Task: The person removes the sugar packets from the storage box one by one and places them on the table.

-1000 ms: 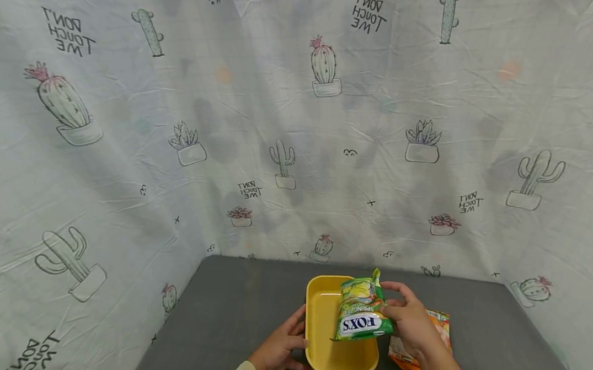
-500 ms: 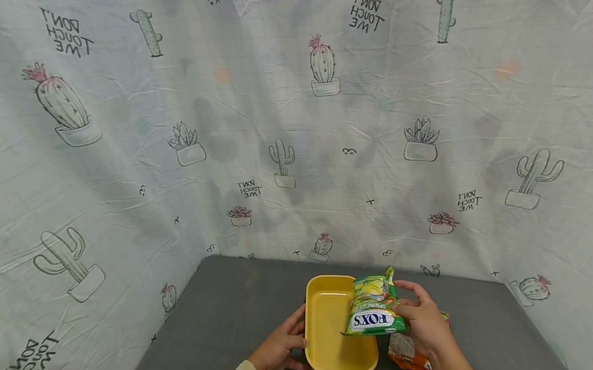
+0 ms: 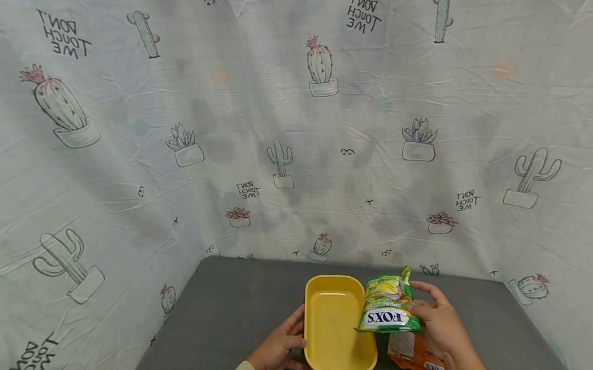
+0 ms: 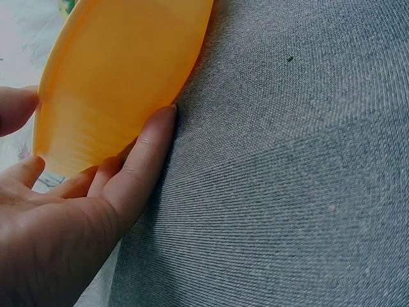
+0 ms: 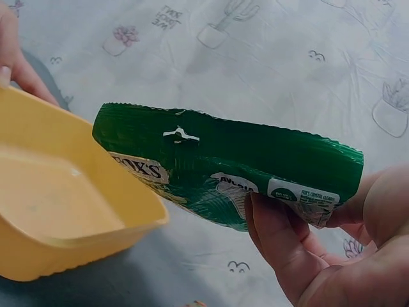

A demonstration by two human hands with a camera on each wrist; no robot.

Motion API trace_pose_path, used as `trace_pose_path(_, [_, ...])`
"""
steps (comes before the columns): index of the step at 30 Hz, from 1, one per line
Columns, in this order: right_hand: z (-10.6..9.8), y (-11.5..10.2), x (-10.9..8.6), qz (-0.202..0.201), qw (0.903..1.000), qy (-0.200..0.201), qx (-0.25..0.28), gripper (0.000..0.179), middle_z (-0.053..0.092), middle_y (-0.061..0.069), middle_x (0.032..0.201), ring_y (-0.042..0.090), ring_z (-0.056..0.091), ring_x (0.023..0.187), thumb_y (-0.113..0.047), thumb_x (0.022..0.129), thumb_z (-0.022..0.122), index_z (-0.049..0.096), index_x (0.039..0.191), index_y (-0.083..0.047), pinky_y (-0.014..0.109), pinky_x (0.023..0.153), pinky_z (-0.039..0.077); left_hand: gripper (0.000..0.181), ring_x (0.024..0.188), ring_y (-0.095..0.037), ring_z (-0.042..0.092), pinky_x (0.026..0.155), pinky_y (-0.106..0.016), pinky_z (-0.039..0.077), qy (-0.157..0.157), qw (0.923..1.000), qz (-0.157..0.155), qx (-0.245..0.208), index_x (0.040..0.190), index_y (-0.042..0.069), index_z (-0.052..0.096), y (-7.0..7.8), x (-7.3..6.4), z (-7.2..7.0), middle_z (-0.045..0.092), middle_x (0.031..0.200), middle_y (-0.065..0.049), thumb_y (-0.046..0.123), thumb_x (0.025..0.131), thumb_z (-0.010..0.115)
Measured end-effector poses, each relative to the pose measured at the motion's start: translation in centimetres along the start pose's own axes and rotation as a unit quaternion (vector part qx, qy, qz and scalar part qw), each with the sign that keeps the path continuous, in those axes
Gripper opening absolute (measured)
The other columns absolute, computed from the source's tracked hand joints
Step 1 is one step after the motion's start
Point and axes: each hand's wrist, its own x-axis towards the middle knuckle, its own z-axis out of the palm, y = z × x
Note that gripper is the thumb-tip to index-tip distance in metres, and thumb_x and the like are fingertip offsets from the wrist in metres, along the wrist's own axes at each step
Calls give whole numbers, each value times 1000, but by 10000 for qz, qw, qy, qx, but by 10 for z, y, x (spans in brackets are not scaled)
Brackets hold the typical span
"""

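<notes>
A green candy bag (image 3: 389,305) with "FOX'S" and "Spring Tea" lettering hangs right of a yellow plastic tub (image 3: 340,341), near its rim. My right hand (image 3: 444,324) pinches the bag at its right side, thumb on the near face. In the right wrist view the candy bag's (image 5: 223,166) dark green end seal faces the camera. My left hand (image 3: 282,344) holds the tub by its left wall. In the left wrist view, fingers (image 4: 147,147) lie along the tub's outer wall (image 4: 128,70), one low by the table and another at the rim. The tub's inside is bare.
An orange snack bag (image 3: 408,352) lies on the grey table (image 3: 242,298) right of the tub, partly covered by the right hand and wrist. A white curtain (image 3: 299,124) printed with cacti surrounds the table at the back and sides.
My right hand has carried the green candy bag rightward, from over the tub to beside its right rim. More of the orange bag's lower part shows. The left hand and tub stay put.
</notes>
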Motion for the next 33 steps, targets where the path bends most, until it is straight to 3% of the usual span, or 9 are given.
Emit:
trace_pose_path(12, [-26,2,-5,47,9998,164,117,61,64,11,114,25,72,90,6,106,54,28,161,-5,40,75,62,97,134,-42,56,83,-73,56,18,10000,-11,1,177,18,16,1,-1,0,33,173,-22,-2,94,62])
trace_pose_path(21, [-36,3,-9,353,9986,306,250,56,66,7,113,25,75,88,2,109,55,33,158,-13,42,72,63,97,135,-42,56,83,-73,56,20,10000,-25,-65,177,18,16,1,-2,0,32,173,-23,-3,95,61])
trace_pose_path(33, [-52,13,-10,190,9983,510,226,52,66,6,114,23,73,90,4,108,56,38,153,-15,42,76,63,96,133,-42,58,83,-73,57,-76,9999,33,-77,178,18,15,-4,2,-3,34,172,-23,-3,96,61])
